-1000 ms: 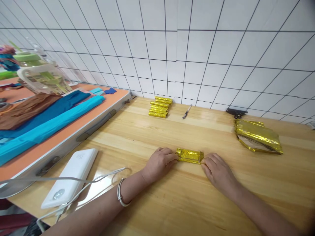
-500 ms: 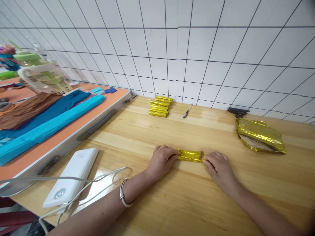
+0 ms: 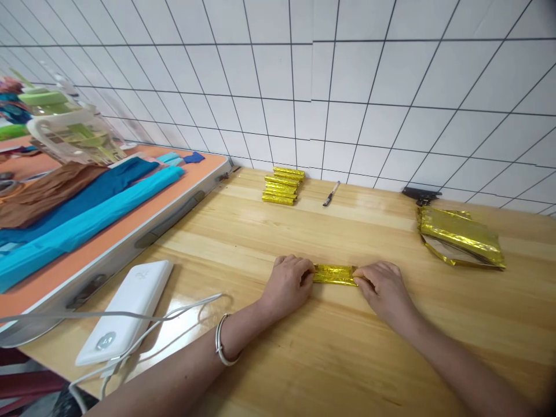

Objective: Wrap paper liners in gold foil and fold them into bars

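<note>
A flat strip of shiny gold foil (image 3: 334, 274) lies on the wooden table (image 3: 330, 359), stretched between my two hands. My left hand (image 3: 290, 282), with a silver bangle on its wrist, pinches the strip's left end. At the right end, the fingers of my right hand (image 3: 382, 289) are closed on its edge. Several folded gold strips (image 3: 282, 186) sit in a group near the wall. A larger stack of gold foil (image 3: 463, 234) rests at the right.
A pen (image 3: 331, 194) and a black clip (image 3: 421, 194) lie near the tiled wall. At the left are a white power bank (image 3: 125, 313) with cables and an orange-topped board (image 3: 191, 180) bearing blue and brown material and a green-lidded jug (image 3: 73, 130).
My right hand has shifted slightly left along the strip's end. The fingers of my left hand have curled a little more at the other end. The strip looks flatter.
</note>
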Motion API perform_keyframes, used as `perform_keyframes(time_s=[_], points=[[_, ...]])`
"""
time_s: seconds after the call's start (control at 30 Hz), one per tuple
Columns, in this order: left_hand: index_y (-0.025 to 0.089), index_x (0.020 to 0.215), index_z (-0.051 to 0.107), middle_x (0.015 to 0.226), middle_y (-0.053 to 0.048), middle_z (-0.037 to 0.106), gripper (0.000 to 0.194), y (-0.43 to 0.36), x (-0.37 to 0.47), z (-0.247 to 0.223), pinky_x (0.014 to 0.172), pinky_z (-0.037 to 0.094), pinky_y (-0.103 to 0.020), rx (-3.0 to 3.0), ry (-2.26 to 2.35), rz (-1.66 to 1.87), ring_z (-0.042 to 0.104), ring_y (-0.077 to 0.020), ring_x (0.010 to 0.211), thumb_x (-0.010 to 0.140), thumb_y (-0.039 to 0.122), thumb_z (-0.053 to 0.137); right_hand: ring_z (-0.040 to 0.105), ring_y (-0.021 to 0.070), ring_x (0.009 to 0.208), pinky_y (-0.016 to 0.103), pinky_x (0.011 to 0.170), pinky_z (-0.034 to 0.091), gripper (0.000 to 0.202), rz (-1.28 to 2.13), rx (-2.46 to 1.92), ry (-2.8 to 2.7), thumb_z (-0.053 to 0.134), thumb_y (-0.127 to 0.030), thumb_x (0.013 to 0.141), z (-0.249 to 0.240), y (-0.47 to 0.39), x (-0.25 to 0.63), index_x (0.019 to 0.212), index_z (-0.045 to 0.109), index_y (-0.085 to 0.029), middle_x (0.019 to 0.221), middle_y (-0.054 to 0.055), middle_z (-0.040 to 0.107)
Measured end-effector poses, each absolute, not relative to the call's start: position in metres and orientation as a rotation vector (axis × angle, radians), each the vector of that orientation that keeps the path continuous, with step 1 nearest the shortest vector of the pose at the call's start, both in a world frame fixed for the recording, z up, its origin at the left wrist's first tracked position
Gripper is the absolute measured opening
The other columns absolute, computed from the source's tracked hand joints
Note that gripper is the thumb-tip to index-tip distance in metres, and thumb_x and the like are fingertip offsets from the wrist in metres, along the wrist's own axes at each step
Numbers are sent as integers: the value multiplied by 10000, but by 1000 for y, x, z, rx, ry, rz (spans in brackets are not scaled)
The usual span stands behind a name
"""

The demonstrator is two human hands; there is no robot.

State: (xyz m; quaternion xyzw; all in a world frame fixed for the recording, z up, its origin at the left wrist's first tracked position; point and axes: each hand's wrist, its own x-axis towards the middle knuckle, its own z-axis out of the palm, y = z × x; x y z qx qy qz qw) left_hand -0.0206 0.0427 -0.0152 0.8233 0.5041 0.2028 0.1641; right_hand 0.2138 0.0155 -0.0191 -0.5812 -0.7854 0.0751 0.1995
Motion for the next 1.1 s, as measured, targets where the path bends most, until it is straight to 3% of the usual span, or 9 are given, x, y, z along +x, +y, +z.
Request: perform_keyframes(time_s=[0.4, 0.57, 0.7, 0.8, 0.97, 1.1], points=[[189, 738, 520, 704, -4, 576, 99, 40, -22, -15, 736, 336, -294, 2459, 1457, 504, 508, -161, 745, 809, 161, 459, 545, 162, 715, 319, 767, 295, 125, 233, -1750, -2349, 503, -176, 804, 2, 27, 205, 733, 597, -220, 671, -11, 624], [192, 838, 540, 825, -26, 571, 111, 37, -22, -15, 753, 353, -306, 2516, 1453, 497, 505, -168, 809, 840, 154, 436, 536, 172, 760, 320, 762, 291, 105, 175, -1748, -2369, 499, -188, 815, -1, 24, 207, 757, 580, -223, 714, -4, 617], [205, 966, 557, 1008, -43, 563, 173, 36, -22, -11, 799, 367, -319, 2758, 1112, 415, 486, -179, 910, 876, 153, 420, 523, 173, 777, 298, 715, 303, 69, 219, -1753, -2309, 524, -237, 811, -8, 26, 213, 760, 569, -224, 749, 2, 603], [170, 955, 566, 1034, -54, 562, 179, 34, -17, -9, 840, 380, -314, 2910, 833, 296, 479, -182, 943, 905, 182, 395, 513, 165, 751, 284, 674, 313, 75, 257, -1731, -2287, 543, -271, 805, -14, 27, 217, 753, 570, -224, 756, -2, 594], [109, 931, 575, 1014, -110, 556, 178, 25, -5, -9, 877, 391, -347, 3038, 844, 173, 479, -221, 971, 873, 146, 411, 501, 213, 842, 339, 730, 351, 108, -81, -1760, -2285, 519, -257, 838, -17, 11, 210, 878, 605, -206, 856, 50, 593], [74, 986, 577, 1044, -151, 561, 237, 15, 0, -7, 900, 386, -366, 3056, 848, 109, 486, -247, 999, 802, 132, 440, 494, 241, 963, 382, 840, 368, 283, -268, -1548, -2558, 477, -133, 843, -18, -6, 193, 1104, 580, -172, 1026, 93, 607]])
